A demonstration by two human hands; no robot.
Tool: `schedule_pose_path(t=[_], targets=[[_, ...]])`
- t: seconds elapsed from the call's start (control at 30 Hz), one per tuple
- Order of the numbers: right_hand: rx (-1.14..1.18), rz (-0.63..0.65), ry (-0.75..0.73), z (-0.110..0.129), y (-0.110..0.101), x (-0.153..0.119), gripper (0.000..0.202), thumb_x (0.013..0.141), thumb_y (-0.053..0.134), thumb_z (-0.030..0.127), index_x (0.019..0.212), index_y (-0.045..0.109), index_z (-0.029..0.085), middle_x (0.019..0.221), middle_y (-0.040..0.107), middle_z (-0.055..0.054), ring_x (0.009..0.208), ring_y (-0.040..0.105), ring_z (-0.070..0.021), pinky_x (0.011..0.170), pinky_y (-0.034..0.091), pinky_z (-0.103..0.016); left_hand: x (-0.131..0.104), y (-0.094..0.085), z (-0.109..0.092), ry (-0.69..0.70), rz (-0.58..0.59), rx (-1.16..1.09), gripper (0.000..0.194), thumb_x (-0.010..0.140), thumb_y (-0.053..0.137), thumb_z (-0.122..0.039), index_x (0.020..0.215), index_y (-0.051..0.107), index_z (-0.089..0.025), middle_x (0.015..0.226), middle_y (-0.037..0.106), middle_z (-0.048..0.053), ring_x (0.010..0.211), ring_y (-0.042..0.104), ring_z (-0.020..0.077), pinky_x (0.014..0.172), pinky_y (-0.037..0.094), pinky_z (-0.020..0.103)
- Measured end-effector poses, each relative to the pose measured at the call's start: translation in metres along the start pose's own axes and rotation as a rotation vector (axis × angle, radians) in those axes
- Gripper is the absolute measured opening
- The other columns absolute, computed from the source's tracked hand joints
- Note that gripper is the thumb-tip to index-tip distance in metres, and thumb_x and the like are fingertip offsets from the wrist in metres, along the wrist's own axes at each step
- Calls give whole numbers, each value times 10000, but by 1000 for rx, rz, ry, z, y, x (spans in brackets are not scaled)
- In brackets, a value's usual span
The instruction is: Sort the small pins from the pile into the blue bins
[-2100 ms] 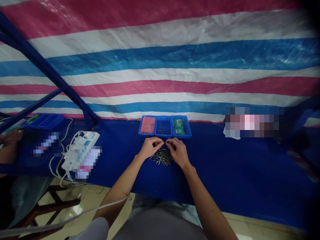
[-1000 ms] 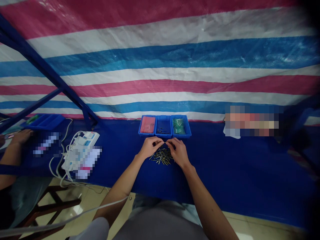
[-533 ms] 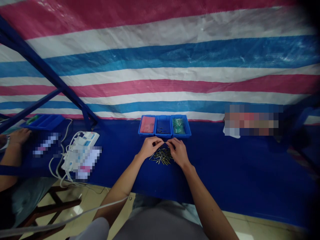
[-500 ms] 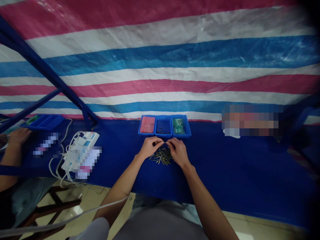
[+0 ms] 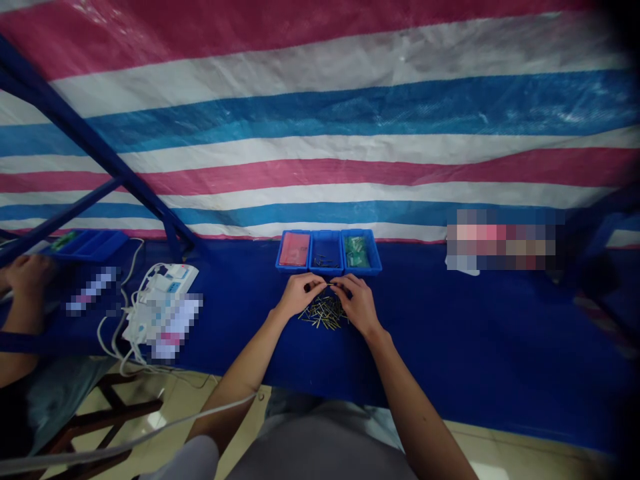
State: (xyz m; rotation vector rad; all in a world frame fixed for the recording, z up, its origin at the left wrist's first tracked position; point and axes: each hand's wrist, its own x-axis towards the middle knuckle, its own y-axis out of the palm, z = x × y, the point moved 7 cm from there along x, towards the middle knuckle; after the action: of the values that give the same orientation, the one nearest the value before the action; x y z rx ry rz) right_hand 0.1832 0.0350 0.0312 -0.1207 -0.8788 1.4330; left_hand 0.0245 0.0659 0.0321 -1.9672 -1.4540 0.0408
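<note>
Between the fingertips of my left hand (image 5: 301, 293) and my right hand (image 5: 354, 300) runs one thin screw (image 5: 330, 285), pinched at both ends. Just below them a loose pile of brass-coloured screws (image 5: 325, 315) lies on the blue table, partly behind my right fingers. Beyond my hands three blue bins stand side by side. The left bin (image 5: 293, 270) holds pink packets (image 5: 295, 249), the middle bin (image 5: 327, 271) a few dark screws (image 5: 325, 260), and the right bin (image 5: 367, 271) green-and-clear packets (image 5: 357, 252).
Left on the table (image 5: 450, 347) are a white power strip (image 5: 170, 287) with cables and another blue tray (image 5: 95, 245). A person's hand (image 5: 33, 273) rests at the far left. A blue metal frame (image 5: 100, 147) and striped sheet (image 5: 320, 120) stand behind; a white object (image 5: 463, 263) lies right.
My hands have hardly moved and still hold the thin screw. At the far left, the other person's hand has shifted slightly.
</note>
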Motion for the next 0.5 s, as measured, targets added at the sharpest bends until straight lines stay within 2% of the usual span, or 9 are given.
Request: schedule_pose_path(t=[0.23, 0.5], targets=[[5, -3, 3, 1, 0, 0, 129, 964, 576, 249, 935, 701, 239, 943, 693, -25, 850, 633, -184, 809, 394, -346, 0, 1, 0, 11, 2, 5, 247, 923, 632, -364, 877, 746, -150, 723, 684, 25, 620, 574, 110, 613, 439, 221], [-8, 4, 15, -1, 0, -1, 175, 987, 535, 287, 942, 697, 240, 943, 694, -37, 847, 630, -195, 808, 398, -350, 0, 1, 1, 12, 1, -1, 261, 930, 621, -374, 882, 746, -151, 737, 692, 33, 632, 584, 117, 622, 442, 228]])
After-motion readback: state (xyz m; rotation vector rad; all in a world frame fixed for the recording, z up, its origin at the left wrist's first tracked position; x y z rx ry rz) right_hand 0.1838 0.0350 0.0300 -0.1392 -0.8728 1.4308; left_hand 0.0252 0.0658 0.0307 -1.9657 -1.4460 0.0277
